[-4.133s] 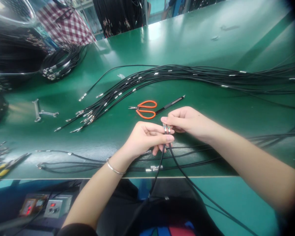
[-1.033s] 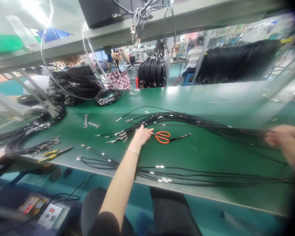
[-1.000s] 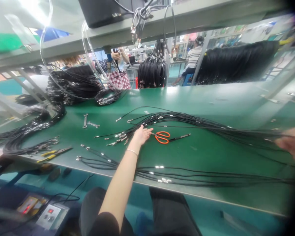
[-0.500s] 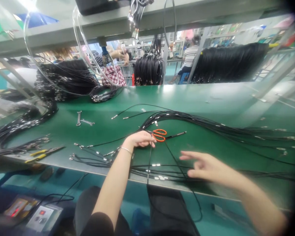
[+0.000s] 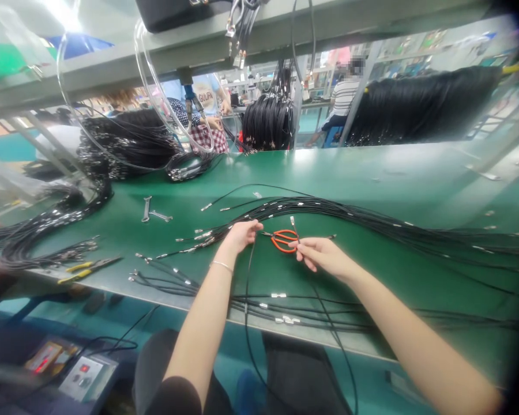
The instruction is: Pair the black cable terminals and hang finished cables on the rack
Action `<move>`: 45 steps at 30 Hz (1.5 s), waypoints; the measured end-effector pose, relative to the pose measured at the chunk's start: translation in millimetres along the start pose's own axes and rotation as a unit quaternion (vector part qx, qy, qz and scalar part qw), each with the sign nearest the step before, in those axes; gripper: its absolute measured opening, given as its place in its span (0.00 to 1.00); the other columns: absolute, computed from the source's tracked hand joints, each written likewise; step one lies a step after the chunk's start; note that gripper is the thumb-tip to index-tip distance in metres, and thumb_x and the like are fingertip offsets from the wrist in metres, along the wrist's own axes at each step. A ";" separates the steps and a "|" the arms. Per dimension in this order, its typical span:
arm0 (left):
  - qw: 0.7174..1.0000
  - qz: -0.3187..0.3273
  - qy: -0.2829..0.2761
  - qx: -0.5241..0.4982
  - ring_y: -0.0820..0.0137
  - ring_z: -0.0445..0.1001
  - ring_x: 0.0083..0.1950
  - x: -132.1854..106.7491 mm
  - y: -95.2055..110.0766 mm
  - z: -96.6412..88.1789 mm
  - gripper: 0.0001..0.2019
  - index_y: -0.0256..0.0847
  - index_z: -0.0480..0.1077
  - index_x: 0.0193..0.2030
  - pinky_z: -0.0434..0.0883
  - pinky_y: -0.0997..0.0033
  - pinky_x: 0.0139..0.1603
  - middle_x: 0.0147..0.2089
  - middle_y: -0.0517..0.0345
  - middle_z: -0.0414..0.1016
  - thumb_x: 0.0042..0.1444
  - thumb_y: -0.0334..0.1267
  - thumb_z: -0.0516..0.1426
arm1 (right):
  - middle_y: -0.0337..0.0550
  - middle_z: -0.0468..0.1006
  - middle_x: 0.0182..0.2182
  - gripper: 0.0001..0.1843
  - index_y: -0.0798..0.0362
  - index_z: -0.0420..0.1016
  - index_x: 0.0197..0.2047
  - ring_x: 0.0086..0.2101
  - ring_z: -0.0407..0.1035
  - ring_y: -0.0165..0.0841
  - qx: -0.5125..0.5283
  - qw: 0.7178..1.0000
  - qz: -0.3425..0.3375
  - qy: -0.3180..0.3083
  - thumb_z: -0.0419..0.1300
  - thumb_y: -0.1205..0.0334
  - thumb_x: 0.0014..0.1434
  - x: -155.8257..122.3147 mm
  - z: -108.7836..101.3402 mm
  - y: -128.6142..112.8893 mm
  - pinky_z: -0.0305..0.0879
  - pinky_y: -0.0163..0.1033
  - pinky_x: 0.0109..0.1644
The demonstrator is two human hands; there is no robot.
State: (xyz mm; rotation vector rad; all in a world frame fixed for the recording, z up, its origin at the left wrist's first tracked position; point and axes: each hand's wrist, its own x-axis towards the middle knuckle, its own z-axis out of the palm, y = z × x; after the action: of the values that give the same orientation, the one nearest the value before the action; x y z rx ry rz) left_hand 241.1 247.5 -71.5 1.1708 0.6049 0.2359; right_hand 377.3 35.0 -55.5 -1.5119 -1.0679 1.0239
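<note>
My left hand [image 5: 243,235] is closed, pinching a thin black cable [image 5: 249,265] that hangs down past the bench's front edge. My right hand [image 5: 322,255] grips a black cable just below its metal-tipped end [image 5: 292,221], which points up from the fingers. More of that black cable slants down below my right hand, over the edge. Between the two hands, orange-handled scissors [image 5: 284,240] lie on the green bench [image 5: 225,199], partly behind my right fingers. A long bundle of black cables [image 5: 350,214] curves behind the scissors. Another bundle [image 5: 259,304] runs along the front edge.
Yellow-handled pliers [image 5: 89,269] and two wrenches [image 5: 147,208] lie at left, near more cable bundles [image 5: 21,242]. A metal frame bar [image 5: 268,43] with clear tubes crosses above. Coiled cables [image 5: 268,121] hang behind the bench, where other people sit.
My right hand has come in leftward from open fingers and now holds a cable end beside the scissors. My left hand has shifted slightly left and up. The view has moved slightly.
</note>
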 end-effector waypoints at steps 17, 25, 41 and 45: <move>0.981 0.080 -0.159 0.072 0.78 0.70 0.19 -32.4 -7.9 40.4 0.18 0.31 0.73 0.38 0.67 0.81 0.16 0.29 0.56 0.75 0.50 0.46 0.68 | 0.46 0.79 0.25 0.26 0.57 0.71 0.26 0.22 0.65 0.25 0.113 0.990 0.080 0.021 0.73 0.43 0.42 -12.0 14.4 1.7 0.61 0.32 0.25; 0.981 0.062 -0.132 0.126 0.72 0.74 0.22 -38.7 -8.5 40.9 0.17 0.28 0.78 0.34 0.74 0.77 0.23 0.25 0.51 0.77 0.44 0.41 0.71 | 0.46 0.80 0.24 0.25 0.58 0.71 0.25 0.21 0.68 0.24 0.150 0.984 0.097 -0.012 0.76 0.48 0.40 -11.9 28.7 8.2 0.63 0.29 0.24; 0.983 0.087 -0.134 0.096 0.69 0.78 0.25 -44.8 -7.6 50.8 0.16 0.30 0.79 0.33 0.78 0.73 0.28 0.28 0.49 0.79 0.46 0.43 0.71 | 0.45 0.80 0.24 0.24 0.58 0.71 0.26 0.22 0.71 0.25 0.179 0.978 0.096 -0.037 0.75 0.49 0.41 -9.9 39.6 11.8 0.68 0.31 0.27; 0.981 0.093 -0.135 0.108 0.70 0.78 0.25 -45.6 -7.8 50.0 0.16 0.30 0.79 0.33 0.78 0.74 0.28 0.29 0.49 0.80 0.47 0.44 0.70 | 0.45 0.80 0.24 0.23 0.58 0.71 0.26 0.22 0.71 0.26 0.176 0.979 0.094 -0.042 0.75 0.49 0.42 -10.7 38.9 10.3 0.68 0.31 0.27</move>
State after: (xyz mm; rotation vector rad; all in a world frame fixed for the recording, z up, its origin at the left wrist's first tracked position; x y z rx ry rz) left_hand 230.7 183.4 -51.3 1.4433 0.2856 0.1674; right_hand 338.7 32.7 -70.9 -1.3044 -0.7597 1.3409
